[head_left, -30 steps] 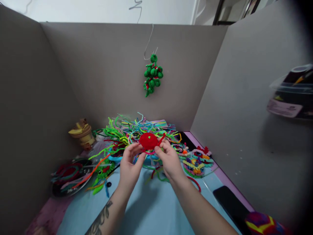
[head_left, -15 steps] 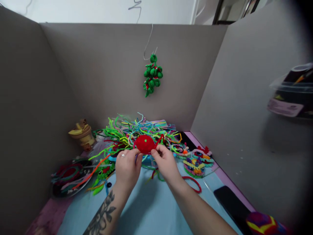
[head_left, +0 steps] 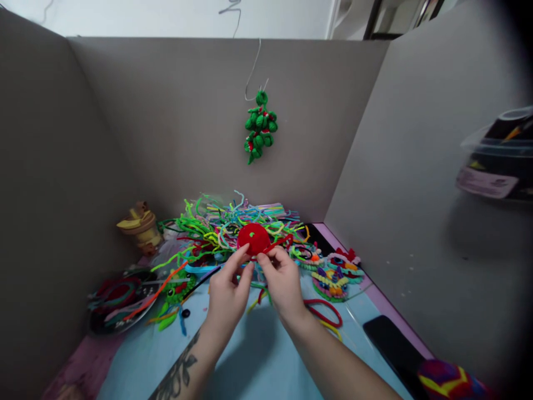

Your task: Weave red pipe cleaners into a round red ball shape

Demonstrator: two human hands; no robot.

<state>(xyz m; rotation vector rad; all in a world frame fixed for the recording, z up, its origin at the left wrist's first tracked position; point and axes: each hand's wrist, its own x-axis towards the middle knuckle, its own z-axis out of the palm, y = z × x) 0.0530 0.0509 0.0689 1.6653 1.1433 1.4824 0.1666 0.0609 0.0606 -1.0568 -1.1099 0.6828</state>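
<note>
A round red fuzzy disc (head_left: pixel 253 238), with a small green bit at its centre, is held up over the pile in the middle. It looks coiled from pipe cleaner, and a red pipe cleaner end (head_left: pixel 287 239) sticks out at its right. My right hand (head_left: pixel 284 280) pinches the disc's lower edge near that end. On its lower left, my left hand (head_left: pixel 231 285) rests the index fingertip against the disc, with the thumb just below; whether the thumb touches it is hard to make out.
Behind the hands lies a heap of colourful pipe cleaners (head_left: pixel 200 222). At left stand a dark bowl (head_left: pixel 120 328) and a brown pot (head_left: pixel 145 233). Fuzzy figures (head_left: pixel 331 283) and a black phone-like slab (head_left: pixel 393 344) lie right. A green ornament (head_left: pixel 260 128) hangs on the grey partition.
The disc has shifted slightly right and up and now faces me more fully, looking rounder. My left hand has moved right, and its index finger has come up onto the disc's edge.
</note>
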